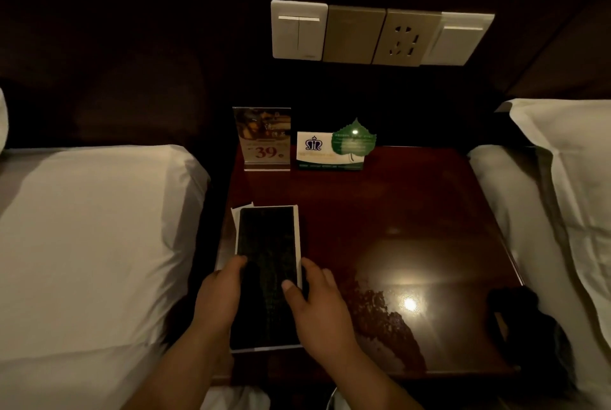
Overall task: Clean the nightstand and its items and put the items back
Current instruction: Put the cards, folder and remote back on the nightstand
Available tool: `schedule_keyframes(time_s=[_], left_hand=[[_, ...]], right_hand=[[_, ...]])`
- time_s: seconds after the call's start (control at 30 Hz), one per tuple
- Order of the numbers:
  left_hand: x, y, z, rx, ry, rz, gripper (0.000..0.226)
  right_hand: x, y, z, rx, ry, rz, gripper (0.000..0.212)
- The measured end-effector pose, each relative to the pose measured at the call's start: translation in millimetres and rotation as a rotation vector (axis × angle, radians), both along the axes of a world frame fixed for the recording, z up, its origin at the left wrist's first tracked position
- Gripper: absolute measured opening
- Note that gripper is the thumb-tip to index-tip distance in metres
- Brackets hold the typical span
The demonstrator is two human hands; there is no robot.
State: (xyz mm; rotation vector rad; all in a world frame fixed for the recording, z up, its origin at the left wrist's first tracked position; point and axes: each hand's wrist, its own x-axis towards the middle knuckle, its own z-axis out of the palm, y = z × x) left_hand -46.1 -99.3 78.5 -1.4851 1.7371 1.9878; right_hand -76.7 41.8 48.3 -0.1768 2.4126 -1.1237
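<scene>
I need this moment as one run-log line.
left hand: holds dark pad | right hand: holds dark pad | place: nightstand front-left

Hotel bedroom, twin white beds (86, 237), nightstand (413, 211) between, price card (266, 138)

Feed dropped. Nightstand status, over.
Left hand and right hand grip the black pad, front left of nightstand. Sign stand, leaf card upright at back. Dark cloth at right edge, clear of hands.

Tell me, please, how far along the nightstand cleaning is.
Looks done: sign and leaf card stand at the back. In hand: left hand and right hand hold the black pad at the front left. Left: a smear on the nightstand likely needs wiping.
</scene>
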Motion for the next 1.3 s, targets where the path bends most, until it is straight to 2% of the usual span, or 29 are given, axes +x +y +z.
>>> schedule_keyframes(time_s=[0.2, 0.3, 0.37, 0.47, 0.53, 0.67, 0.77, 0.83, 0.97, 1.07, 1.13, 1.2, 1.3], left_hand=[[8.7, -2.6, 7.0, 0.032, 0.13, 0.004, 0.029], [10.6, 5.9, 15.4, 0.0, 0.201, -0.031, 0.027], [12.7, 14.9, 12.4, -0.063, 0.224, -0.081, 0.024], [22.4, 31.6, 6.2, -0.249, 0.262, -0.214, 0.026], [29.3, 40.9, 3.7, -0.28, 0.267, -0.249, 0.032], [36.9, 52.6, -8.0, -0.328, 0.272, -0.326, 0.034], [40.0, 49.6, -19.2, -0.42, 0.248, -0.347, 0.026], [42.0, 43.4, -25.4, -0.515, 0.224, -0.36, 0.042], [41.7, 30.0, -35.5, -0.387, 0.193, -0.281, 0.046], [40.3, 21.2, -44.7, -0.37, 0.198, -0.292, 0.048], [35.7, 18.4, -47.0, -0.358, 0.214, -0.276, 0.051], [31.3, 19.5, -44.8, -0.335, 0.232, -0.292, 0.064], [28.6, 21.0, -45.2, -0.283, 0.257, -0.271, 0.093]], right_hand=[[-5.9, 4.0, -0.6, -0.122, -0.136, -0.085, 0.042], [-1.4, -1.9, 5.7, -0.197, -0.308, -0.117, 0.059], [1.5, -5.1, 9.9, -0.274, -0.42, -0.177, 0.067], [4.1, -1.6, 16.8, -0.484, -0.59, -0.235, 0.054], [6.5, 2.1, 14.3, -0.503, -0.532, -0.228, 0.051], [4.4, 13.1, 7.7, -0.376, -0.238, -0.242, 0.054], [-0.6, 21.6, 0.9, -0.324, -0.187, -0.223, 0.059], [-5.9, 25.3, -4.1, -0.237, -0.16, -0.208, 0.055], [-7.9, 31.5, -7.3, 0.023, 0.015, -0.088, 0.056], [-5.2, 31.6, -6.6, 0.025, 0.008, -0.016, 0.047], [-6.2, 32.2, -7.9, 0.018, -0.014, -0.051, 0.06], [-7.4, 29.9, -9.1, 0.014, -0.036, -0.124, 0.07], [-6.1, 22.3, -11.5, -0.037, -0.063, -0.147, 0.041]])
